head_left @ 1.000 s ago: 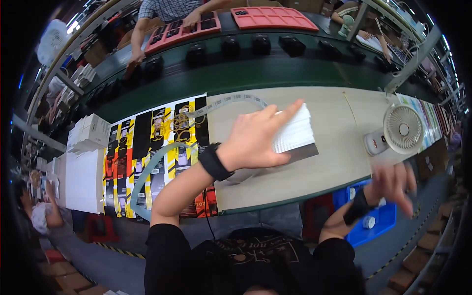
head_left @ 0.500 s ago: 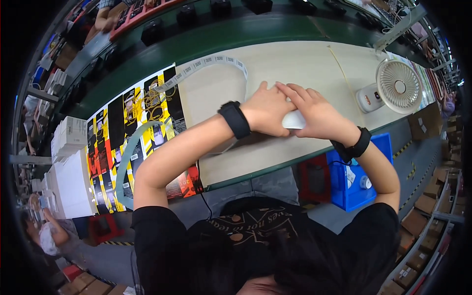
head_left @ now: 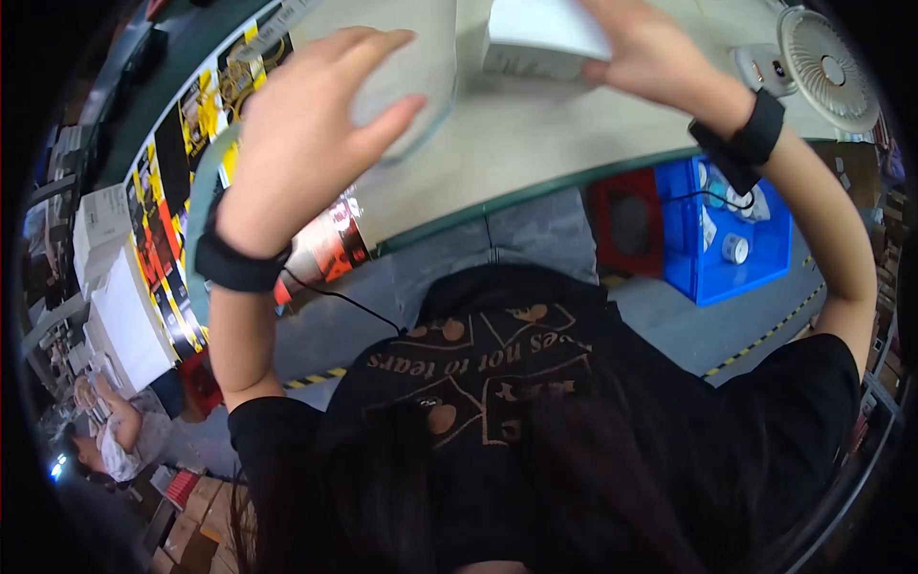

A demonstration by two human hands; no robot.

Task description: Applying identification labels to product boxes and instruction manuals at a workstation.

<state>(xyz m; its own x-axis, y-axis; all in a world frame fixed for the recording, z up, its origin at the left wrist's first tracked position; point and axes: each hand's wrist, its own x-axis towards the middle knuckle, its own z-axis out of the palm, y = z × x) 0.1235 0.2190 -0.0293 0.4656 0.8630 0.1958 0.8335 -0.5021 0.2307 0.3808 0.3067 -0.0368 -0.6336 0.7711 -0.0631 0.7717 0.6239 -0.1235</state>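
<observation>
At the top edge of the view, a white box (head_left: 540, 33) is on the pale tabletop (head_left: 535, 134). My right hand (head_left: 660, 62) grips its right side, with the thumb at the lower corner; the other fingers are partly cut off by the edge. To the left, my left hand (head_left: 311, 124) is raised over the table, blurred by motion. Its fingers and thumb are spread, and nothing is in them. Beside it a pale label strip (head_left: 445, 110) curves across the tabletop. Both wrists wear black bands.
Printed yellow, black and red sheets (head_left: 158, 230) cover the left of the table, near stacked white boxes (head_left: 100, 225). A white fan (head_left: 832, 69) stands at the right. Below the table edge are a blue bin (head_left: 681, 230) with small white items and a red stool (head_left: 626, 225). Another person sits far left.
My hands, together around a white object before, have come apart. The left swung left and opened; the right holds the white box. The whole view has shifted, with the table now higher in it.
</observation>
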